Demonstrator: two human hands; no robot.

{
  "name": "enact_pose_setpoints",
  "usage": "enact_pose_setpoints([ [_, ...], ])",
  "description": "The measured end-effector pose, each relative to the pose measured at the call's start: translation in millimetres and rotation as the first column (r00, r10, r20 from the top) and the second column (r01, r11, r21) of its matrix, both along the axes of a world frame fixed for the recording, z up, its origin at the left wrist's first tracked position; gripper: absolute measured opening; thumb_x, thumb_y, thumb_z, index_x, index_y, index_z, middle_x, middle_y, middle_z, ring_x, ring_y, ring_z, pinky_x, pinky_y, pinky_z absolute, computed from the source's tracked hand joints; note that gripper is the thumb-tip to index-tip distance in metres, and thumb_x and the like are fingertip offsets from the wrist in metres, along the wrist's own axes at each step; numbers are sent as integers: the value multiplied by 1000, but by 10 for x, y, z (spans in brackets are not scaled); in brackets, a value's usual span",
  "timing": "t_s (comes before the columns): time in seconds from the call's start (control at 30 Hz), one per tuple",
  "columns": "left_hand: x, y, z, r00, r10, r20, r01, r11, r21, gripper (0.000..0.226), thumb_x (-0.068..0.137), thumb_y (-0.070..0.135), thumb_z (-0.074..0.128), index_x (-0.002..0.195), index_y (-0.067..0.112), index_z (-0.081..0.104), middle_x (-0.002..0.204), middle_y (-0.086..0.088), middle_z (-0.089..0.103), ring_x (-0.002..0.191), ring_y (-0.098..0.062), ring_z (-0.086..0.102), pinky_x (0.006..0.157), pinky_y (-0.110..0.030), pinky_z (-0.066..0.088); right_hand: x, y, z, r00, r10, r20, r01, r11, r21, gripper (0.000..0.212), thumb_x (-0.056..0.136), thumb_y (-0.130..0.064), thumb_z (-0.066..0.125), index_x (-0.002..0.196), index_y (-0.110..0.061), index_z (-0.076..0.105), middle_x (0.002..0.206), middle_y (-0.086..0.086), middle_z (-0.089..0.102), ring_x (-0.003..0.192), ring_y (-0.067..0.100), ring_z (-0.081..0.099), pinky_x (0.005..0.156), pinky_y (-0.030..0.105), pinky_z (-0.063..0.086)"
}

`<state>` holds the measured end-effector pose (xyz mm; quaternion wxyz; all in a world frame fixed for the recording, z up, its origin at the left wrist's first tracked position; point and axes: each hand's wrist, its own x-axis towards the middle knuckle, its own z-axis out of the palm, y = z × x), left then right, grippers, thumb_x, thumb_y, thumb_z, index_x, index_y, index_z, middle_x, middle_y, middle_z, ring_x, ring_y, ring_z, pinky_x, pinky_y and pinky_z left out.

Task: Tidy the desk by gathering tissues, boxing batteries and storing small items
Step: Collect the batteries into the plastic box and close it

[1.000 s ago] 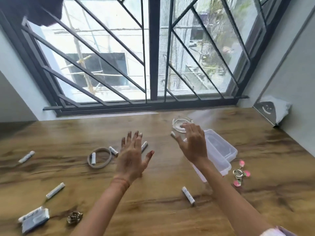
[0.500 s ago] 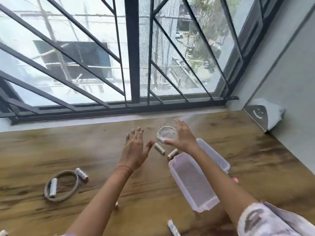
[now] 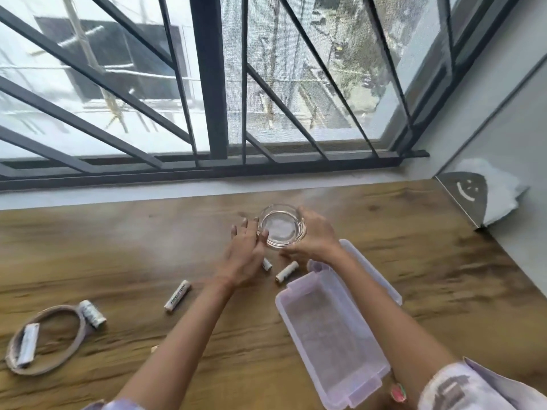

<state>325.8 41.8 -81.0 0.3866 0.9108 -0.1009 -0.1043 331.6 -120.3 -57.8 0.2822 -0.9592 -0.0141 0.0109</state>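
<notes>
1. The glass ashtray (image 3: 282, 227) sits on the desk (image 3: 118, 247) near its back edge.
2. The right hand (image 3: 316, 235) curls round its right rim, grasping it.
3. The left hand (image 3: 247, 253) is unclenched, with straight fingers touching the left rim.
4. 1 battery (image 3: 286, 270) lies beside the clear box (image 3: 331, 335), toward the front edge.

left grip (image 3: 247, 255): fingers straight, arm forward | right grip (image 3: 315, 236): fingers curled, arm forward

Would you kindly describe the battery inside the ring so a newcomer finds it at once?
On the wooden desk, look to its near left, where a flat ring lies. One white battery lies inside that ring; its nearest neighbour rests at the rim, not inside.
</notes>
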Motion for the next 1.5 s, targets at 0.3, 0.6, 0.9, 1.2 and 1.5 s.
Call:
enact_pose_setpoints([
  [0.3,-34,-138,378,994,0,109,13,992,-124,48,101,23,30,144,4,24,153,-14,22,144,-18,10,117,-27,-4,-201,-107,254,980,-171,100,158,979,131,96,44,-36,91,128,-11,52,114,6,66,105,19,61,92,25,45],
  [0.6,-244,-796,865,968,-87,235,137,969,-204,48,100,25,30,145,6,25,153,-7,25,143,-13,15,116,-23,4,-662,-720,651,917,-324,230,259,926,274,102,43,-40,90,131,-9,49,121,7,63,111,17,58,91,15,37],
  [0.9,-310,-2124,747,984,-61,165,106,956,-275,49,99,35,31,142,11,36,145,-8,42,135,-20,36,110,-29,26,-1025,-1766,557,843,-479,246,396,861,319,106,37,-47,89,130,-15,49,120,0,63,110,14,58,85,11,36],
  [1.2,-114,-3038,546,984,-142,108,174,904,-391,37,100,27,34,130,15,52,122,22,42,122,-1,38,88,-6,27,-841,-2572,171,804,-575,152,498,791,356,107,35,-50,88,131,-25,46,113,-3,65,102,11,60,85,18,46],
  [1.5,468,-3577,260,971,-212,-108,175,945,-277,78,87,66,24,139,9,40,148,-5,37,138,-18,31,117,-37,19,-320,-2904,-267,701,-692,171,575,691,439,95,47,-39,88,131,-26,46,125,-8,58,116,8,51,98,26,42],
])
